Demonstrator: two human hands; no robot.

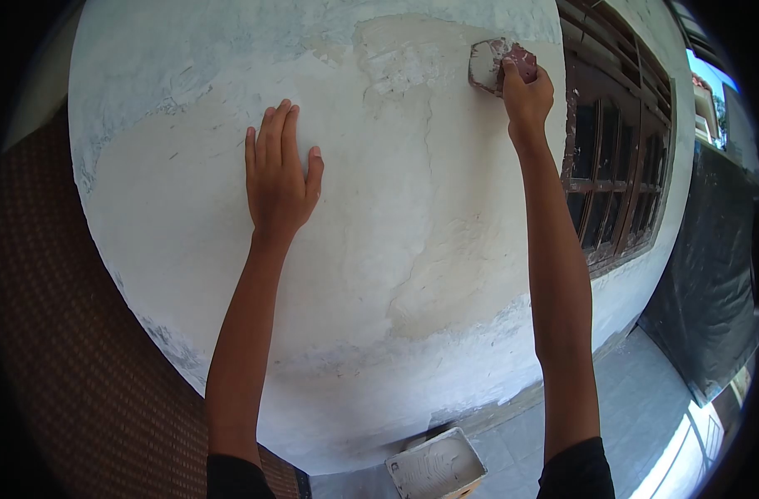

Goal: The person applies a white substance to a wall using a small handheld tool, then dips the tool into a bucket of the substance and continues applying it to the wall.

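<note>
Flat against the pale, patchy wall (363, 208), my left hand (281, 170) rests with its fingers stretched out and holds nothing. Higher up and to the right, my right hand (527, 93) grips a reddish-brown scraper (486, 66) smeared with whitish paste. The scraper's face is at the wall, close to the window's upper left side. Rough, uneven patches and a thin crack show on the wall between my two hands.
A brown window frame with bars (619, 183) is at the right. Below, a rectangular container (482, 456) of whitish paste stands on the grey floor covering (521, 445). A dark sheet (705, 266) hangs at the far right; a brown woven surface (55, 291) is at the left.
</note>
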